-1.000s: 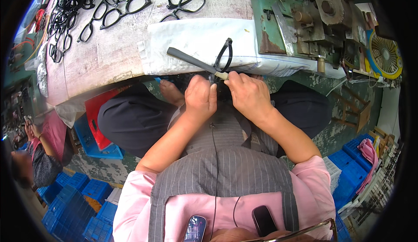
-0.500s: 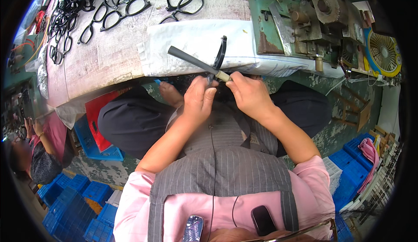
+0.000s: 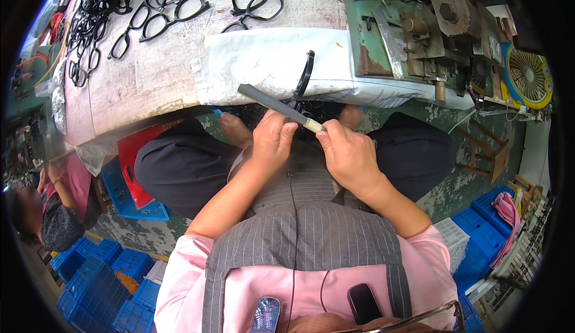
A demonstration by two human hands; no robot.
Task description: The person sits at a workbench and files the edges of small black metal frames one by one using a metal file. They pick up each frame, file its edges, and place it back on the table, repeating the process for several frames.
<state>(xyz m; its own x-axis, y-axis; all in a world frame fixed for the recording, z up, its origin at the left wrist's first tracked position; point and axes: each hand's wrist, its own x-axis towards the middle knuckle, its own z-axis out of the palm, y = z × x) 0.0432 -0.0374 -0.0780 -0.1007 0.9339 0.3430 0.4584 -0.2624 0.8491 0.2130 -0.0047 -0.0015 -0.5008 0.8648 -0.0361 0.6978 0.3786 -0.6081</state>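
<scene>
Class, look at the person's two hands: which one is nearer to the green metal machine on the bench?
Right. The right hand, gripping the file by its handle, sits below the green machine; the left hand lies further to its left.

the scene is evenly lit by soft, bright daylight with no hard glare, and the white cloth (image 3: 263, 63) on the workbench (image 3: 138, 81) is the brightest patch without washing out. a deep shadow sits under the bench edge around the person's knees, and only faint shadows fall beneath the hands. the fisheye lens bends the bench edges strongly, a black vignette rings the frame, and detail softens toward the rim, where the blue crates (image 3: 102, 273) look smeared.
</scene>
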